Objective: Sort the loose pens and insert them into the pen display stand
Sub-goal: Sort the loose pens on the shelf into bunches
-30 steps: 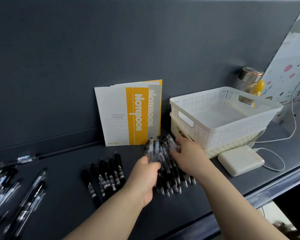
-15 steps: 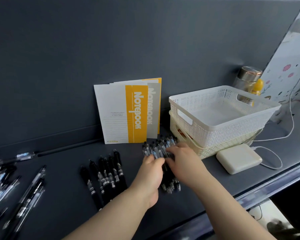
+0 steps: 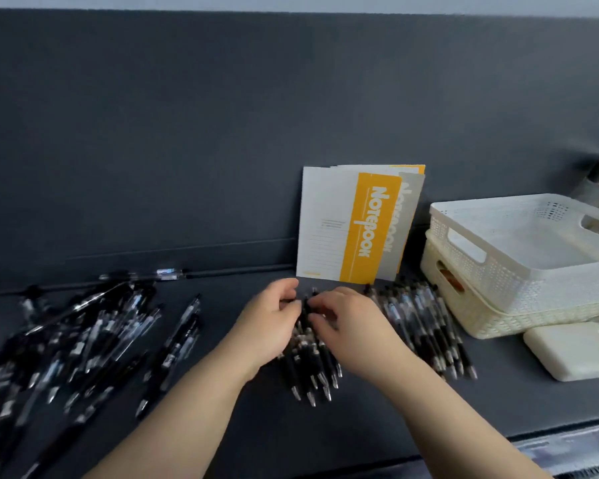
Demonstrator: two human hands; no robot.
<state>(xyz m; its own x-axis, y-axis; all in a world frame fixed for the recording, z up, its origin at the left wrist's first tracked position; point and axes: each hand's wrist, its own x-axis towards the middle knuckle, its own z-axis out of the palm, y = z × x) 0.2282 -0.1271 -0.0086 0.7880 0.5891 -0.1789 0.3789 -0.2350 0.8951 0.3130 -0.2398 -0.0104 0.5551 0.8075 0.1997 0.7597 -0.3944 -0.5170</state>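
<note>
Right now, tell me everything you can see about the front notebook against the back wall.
The front notebook stands upright on its lower edge on the shelf. Its cover looks like white paper with faint ruled lines and a wide orange band reading Notebook sideways. A grey-banded notebook stands behind it, before the back panel.

Left hand [image 3: 267, 326]: reaching in from lower left on a bare forearm, fingers curling round the upper ends of the middle bunch of pens [image 3: 308, 371], thumb sticking up.
Right hand [image 3: 355, 328]: reaching in from lower right, palm facing down, fingers curling onto the same bunch, just beside the left's.
</note>
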